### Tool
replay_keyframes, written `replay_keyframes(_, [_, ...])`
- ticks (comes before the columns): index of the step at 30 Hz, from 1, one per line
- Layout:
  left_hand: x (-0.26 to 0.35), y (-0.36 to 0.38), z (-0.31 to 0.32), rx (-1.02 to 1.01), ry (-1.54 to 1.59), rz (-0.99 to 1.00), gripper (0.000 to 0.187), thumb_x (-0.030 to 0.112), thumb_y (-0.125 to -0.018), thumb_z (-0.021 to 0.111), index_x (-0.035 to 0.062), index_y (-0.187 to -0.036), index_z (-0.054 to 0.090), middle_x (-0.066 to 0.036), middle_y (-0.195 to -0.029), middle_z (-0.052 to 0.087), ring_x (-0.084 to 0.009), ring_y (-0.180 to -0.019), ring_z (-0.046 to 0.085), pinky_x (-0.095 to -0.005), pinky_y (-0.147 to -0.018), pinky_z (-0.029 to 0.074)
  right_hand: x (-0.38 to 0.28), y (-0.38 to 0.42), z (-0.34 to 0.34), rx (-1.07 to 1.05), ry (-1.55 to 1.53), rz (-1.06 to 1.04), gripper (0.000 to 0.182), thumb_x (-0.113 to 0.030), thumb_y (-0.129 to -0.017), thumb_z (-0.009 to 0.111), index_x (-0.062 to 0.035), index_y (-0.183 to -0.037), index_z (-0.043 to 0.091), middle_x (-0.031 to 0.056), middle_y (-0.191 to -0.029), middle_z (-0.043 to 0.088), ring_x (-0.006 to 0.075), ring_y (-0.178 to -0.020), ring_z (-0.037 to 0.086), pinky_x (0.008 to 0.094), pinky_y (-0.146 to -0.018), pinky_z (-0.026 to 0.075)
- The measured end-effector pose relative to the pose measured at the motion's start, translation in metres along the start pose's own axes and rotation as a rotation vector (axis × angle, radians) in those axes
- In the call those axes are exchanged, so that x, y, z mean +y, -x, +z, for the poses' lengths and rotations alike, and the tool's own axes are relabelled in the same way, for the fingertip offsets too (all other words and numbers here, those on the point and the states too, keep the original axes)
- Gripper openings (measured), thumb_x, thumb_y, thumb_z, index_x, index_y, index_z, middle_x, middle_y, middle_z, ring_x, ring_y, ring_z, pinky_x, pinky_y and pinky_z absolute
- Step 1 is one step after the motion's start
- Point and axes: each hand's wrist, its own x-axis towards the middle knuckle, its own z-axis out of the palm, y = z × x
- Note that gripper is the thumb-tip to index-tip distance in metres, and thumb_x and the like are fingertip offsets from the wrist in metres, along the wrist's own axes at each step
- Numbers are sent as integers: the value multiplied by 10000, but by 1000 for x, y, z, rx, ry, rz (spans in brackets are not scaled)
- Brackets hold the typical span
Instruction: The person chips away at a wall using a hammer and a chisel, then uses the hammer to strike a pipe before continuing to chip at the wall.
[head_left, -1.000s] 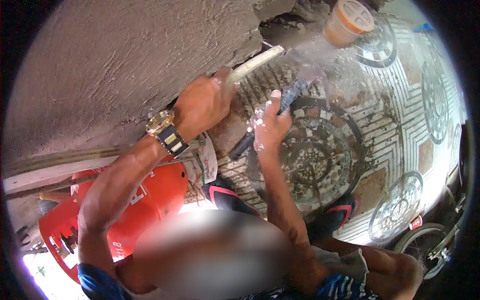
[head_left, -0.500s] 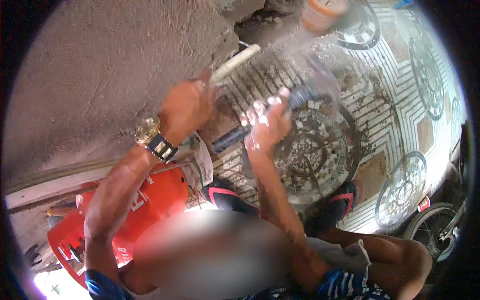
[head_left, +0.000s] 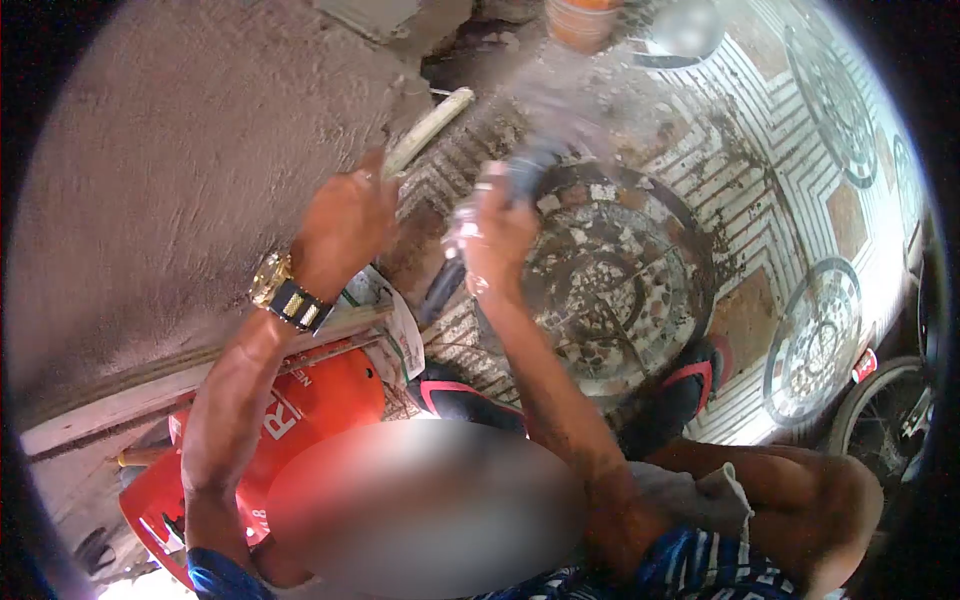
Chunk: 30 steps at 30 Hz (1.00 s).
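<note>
My left hand [head_left: 348, 225], with a gold watch on its wrist, is closed around a pale wooden stick [head_left: 432, 128] beside the edge of the plastered surface. The stick points up and to the right from my fingers. In my right hand [head_left: 492, 238], whitened with something pale on the fingers, is a dark-handled tool [head_left: 443, 287]. The handle's lower end shows below my fist; a ribbed grey part extends above it. Motion smears its far end, so I cannot tell what kind of tool it is.
Rough plaster [head_left: 200, 150] fills the left side. Below it lie a wooden board [head_left: 200, 378] and a red plastic container [head_left: 335, 395]. Patterned floor tiles [head_left: 600, 290] carry dirt. An orange bucket [head_left: 582, 22] stands at the top; a bicycle wheel [head_left: 850, 420] is at lower right.
Both hands and the held things appear shifted left in view, as does much of the background. The tool in my right hand is tilted more steeply upward.
</note>
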Motion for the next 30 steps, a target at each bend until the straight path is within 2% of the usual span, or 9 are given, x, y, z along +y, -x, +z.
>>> replay_keyframes(3, [12, -2, -6, -132, -110, -37, 409, 290, -917, 567, -37, -1162, 557, -251, -668, 610, -401, -604, 620, -482, -509, 481, 21, -12, 1, -175, 318, -28, 357, -410, -944, 549, -72, -846, 489, 2, -559, 469, 99, -423, 460, 267, -364, 372])
replay_keyframes(8, [-1, 2, 4, -40, -286, 168, 354, 274, -928, 544, 15, -1167, 582, -225, -727, 640, -369, -571, 602, -445, -489, 488, -14, 20, -1, 45, -228, 32, 320, -363, -959, 544, -101, -837, 407, -11, -530, 416, 120, -354, 421, 290, -316, 360])
replay_keyframes(13, [-29, 7, 29, 81, -708, 517, 326, 244, -950, 510, 13, -1170, 581, -239, -727, 626, -356, -547, 580, -433, -488, 485, -29, 7, -14, 9, -268, 106, 332, -398, -966, 523, -119, -840, 394, 1, -544, 401, 122, -391, 385, 296, -362, 337])
replay_keyframes(18, [-6, -2, 4, -58, -316, 270, 224, 256, -953, 509, 62, -1002, 608, -116, -710, 621, -237, -533, 560, -351, -443, 442, -31, 8, -11, -35, -242, 88, 344, -397, -958, 543, -121, -825, 386, -9, -546, 389, 118, -396, 386, 295, -365, 339])
replay_keyframes(21, [21, -7, -18, -103, -49, -78, 219, 230, -948, 519, 61, -1052, 609, -198, -870, 663, -261, -552, 583, -375, -443, 461, -36, 5, -11, -58, -216, 118, 350, -405, -950, 559, -126, -812, 399, -16, -543, 384, 121, -396, 391, 293, -364, 344])
replay_keyframes(23, [0, -3, -14, -15, -177, 204, 194, 212, -939, 530, 65, -1037, 610, -221, -974, 653, -257, -552, 585, -378, -446, 466, -39, 6, -12, -60, -247, 115, 354, -409, -946, 565, -127, -806, 402, -17, -544, 383, 120, -399, 396, 294, -365, 346])
replay_keyframes(25, [-1, -4, -19, -22, -163, 251, 246, 218, -933, 547, 26, -1080, 590, -253, -936, 635, -312, -580, 596, -404, -480, 474, -41, 6, -12, -50, -252, 132, 354, -411, -944, 567, -129, -805, 405, -17, -546, 383, 121, -402, 402, 296, -367, 348])
replay_keyframes(27, [5, -7, -26, -128, -9, 67, 394, 248, -929, 569, -55, -1180, 551, -293, -756, 610, -427, -637, 615, -451, -544, 486, -41, 4, -13, -26, -235, 170, 350, -411, -944, 568, -132, -808, 407, -15, -549, 383, 122, -407, 409, 299, -370, 352])
replay_keyframes(30, [5, -7, -27, -115, -23, 104, 377, 244, -930, 566, -53, -1162, 565, -290, -747, 609, -421, -630, 617, -454, -537, 482, -41, 3, -16, -85, -268, 126, 350, -409, -947, 563, -130, -807, 406, -11, -550, 386, 123, -406, 407, 300, -371, 354])
